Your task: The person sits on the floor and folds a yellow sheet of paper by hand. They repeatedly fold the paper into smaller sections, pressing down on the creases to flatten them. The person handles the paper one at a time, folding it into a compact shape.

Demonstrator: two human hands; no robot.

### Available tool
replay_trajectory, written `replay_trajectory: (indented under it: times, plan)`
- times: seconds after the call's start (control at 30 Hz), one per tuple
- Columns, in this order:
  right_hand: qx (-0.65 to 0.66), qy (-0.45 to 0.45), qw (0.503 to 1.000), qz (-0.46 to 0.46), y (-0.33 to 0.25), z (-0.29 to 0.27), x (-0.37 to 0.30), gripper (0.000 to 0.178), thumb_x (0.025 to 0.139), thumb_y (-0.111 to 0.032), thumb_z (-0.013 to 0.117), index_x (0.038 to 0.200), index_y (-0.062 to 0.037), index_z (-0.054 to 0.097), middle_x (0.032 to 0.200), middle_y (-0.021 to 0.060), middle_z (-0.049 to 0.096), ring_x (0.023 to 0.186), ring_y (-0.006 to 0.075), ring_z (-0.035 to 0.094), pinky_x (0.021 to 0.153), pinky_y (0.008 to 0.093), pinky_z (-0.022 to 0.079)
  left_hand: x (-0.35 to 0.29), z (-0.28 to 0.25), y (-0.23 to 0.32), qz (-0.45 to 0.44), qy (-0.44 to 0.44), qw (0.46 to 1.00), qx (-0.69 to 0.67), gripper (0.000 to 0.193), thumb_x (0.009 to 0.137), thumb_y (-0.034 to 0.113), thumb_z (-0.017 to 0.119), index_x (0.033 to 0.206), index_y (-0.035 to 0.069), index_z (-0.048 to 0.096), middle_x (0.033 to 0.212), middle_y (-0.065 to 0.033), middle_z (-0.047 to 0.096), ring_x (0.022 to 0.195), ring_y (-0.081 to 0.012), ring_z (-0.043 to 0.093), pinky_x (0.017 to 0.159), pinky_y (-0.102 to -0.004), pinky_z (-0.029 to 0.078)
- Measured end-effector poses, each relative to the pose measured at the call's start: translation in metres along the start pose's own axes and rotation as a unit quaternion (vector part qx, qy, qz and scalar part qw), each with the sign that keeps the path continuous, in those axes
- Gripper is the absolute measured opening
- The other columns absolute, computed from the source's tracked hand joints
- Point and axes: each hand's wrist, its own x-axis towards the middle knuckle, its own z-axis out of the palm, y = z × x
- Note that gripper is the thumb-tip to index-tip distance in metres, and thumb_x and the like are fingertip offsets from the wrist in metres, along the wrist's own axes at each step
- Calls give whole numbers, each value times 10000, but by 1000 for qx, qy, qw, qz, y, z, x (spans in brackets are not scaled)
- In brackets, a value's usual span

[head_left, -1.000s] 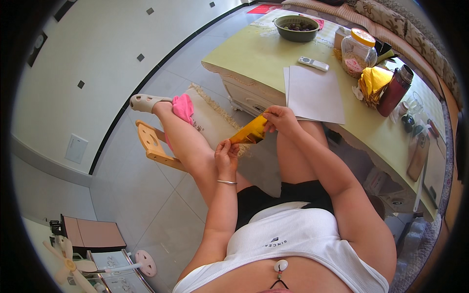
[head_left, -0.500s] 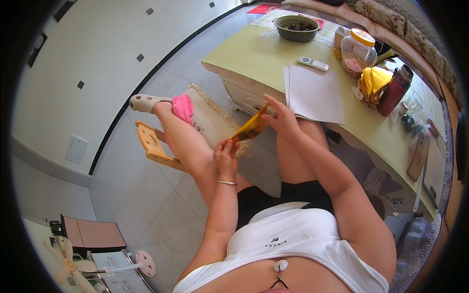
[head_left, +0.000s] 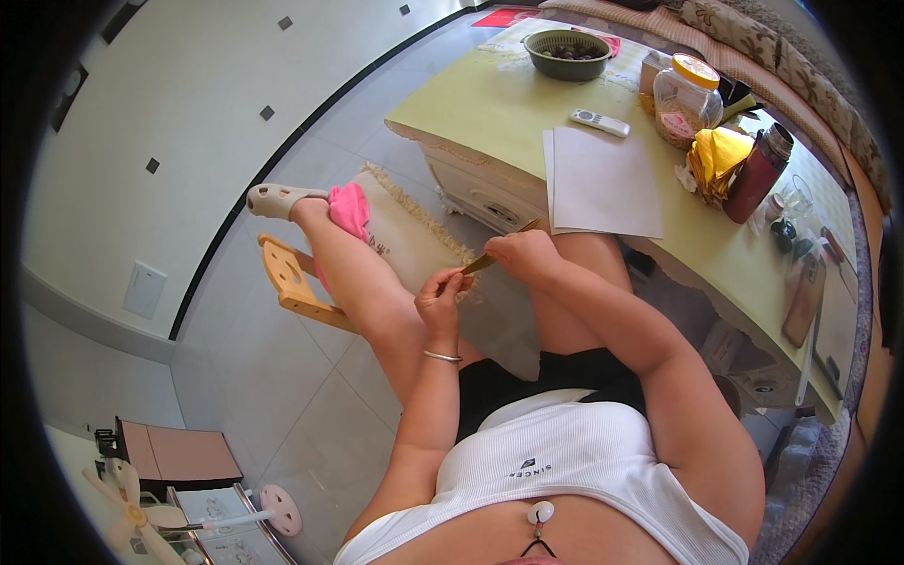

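A piece of gold foil paper [head_left: 479,264], seen nearly edge-on as a narrow strip, is held over the gap between my knees. My left hand [head_left: 440,299] pinches its lower end between thumb and fingers. Farther up, my right hand [head_left: 524,256] is closed around the other end, with a tip of the paper sticking out beyond the knuckles. The right fingertips are partly hidden. On the table to the right lies a stack of similar gold paper [head_left: 719,158], beside a dark red thermos flask [head_left: 758,177].
White sheets [head_left: 605,181] lie at the edge of the table [head_left: 480,108], near a white remote control [head_left: 600,122]. Behind are a jar with a yellow lid [head_left: 686,99] and a green basket of dark fruit [head_left: 568,66]. A wooden stool [head_left: 287,276] stands beside my left leg.
My right hand has gone from spread fingers to a closed grip on the paper and moved slightly toward me. The paper has turned from a broad golden face to a narrow edge.
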Motion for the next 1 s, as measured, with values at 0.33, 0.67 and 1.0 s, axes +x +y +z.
replay_trajectory:
  times: [0.33, 0.67, 1.0]
  plan:
    - [129, 158, 976, 71, -4, -17, 2, 250, 939, -220, 619, 1160, -101, 612, 886, 108, 709, 748, 282, 690, 647, 394, 544, 14, -29, -19, -54, 69, 980, -177, 80, 928, 11, 644, 991, -26, 677, 887, -131, 716, 740, -202, 699, 721, -305, 596]
    - [427, 123, 876, 186, 10, -17, 8, 323, 930, -90, 675, 1233, 8, 620, 932, 62, 707, 657, 97, 597, 584, 258, 518, 19, -34, -26, -150, 23, 933, -328, 55, 936, 39, 636, 986, 24, 655, 926, -148, 724, 757, -229, 701, 712, -319, 593]
    - [518, 75, 820, 232, 10, -25, 10, 180, 943, -120, 687, 1022, 41, 701, 794, 28, 674, 576, 77, 578, 538, 233, 489, 15, -27, -21, -175, 0, 929, -325, 62, 932, 30, 648, 990, 11, 659, 879, -120, 716, 735, -208, 698, 703, -306, 594]
